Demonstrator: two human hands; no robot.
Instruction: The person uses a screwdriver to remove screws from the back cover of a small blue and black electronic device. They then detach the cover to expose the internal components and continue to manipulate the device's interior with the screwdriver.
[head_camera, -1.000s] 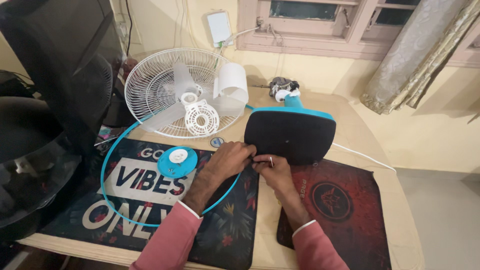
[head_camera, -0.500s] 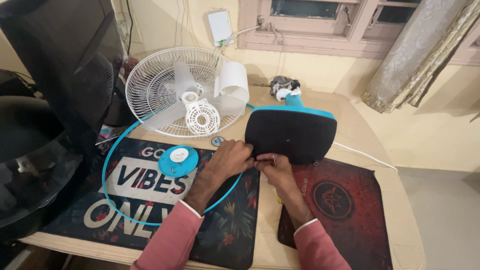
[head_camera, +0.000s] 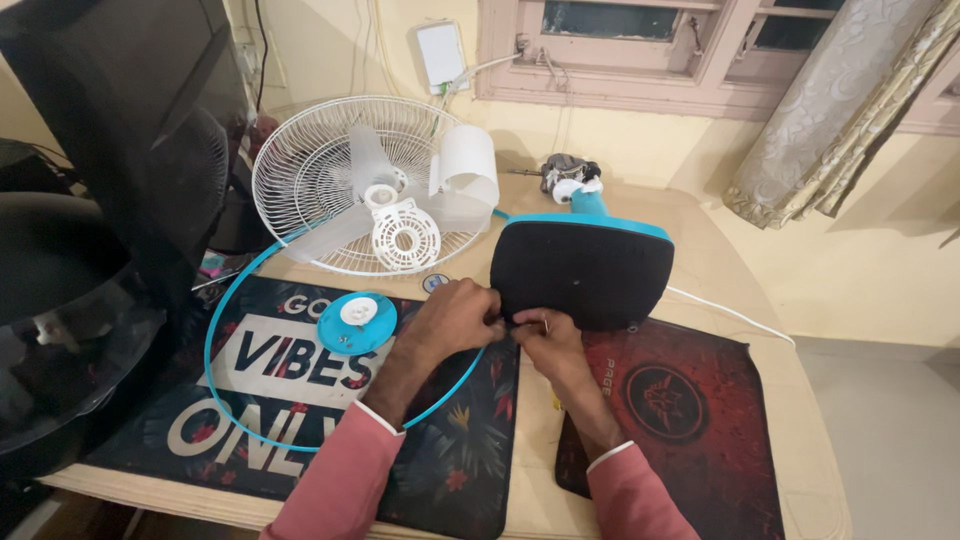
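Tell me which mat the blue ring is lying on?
The left mat, the dark one with big white letters. The red-patterned mat on the right has no blue ring on it.

Whatever small piece the left hand (head_camera: 455, 318) and right hand (head_camera: 545, 340) pinch at the fan base (head_camera: 582, 270) lower edge is too small to tell. The blue ring (head_camera: 225, 300) passes under the left forearm. The near surface (head_camera: 800, 420) corners are cut off.

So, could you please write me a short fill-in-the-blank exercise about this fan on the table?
1. Both hands, left hand and right hand, touch the lower edge of the fan's ____ base.
2. The wire grille is ____ in colour.
3. The round blue cap lies inside the blue ____.

Missing words: black; white; ring
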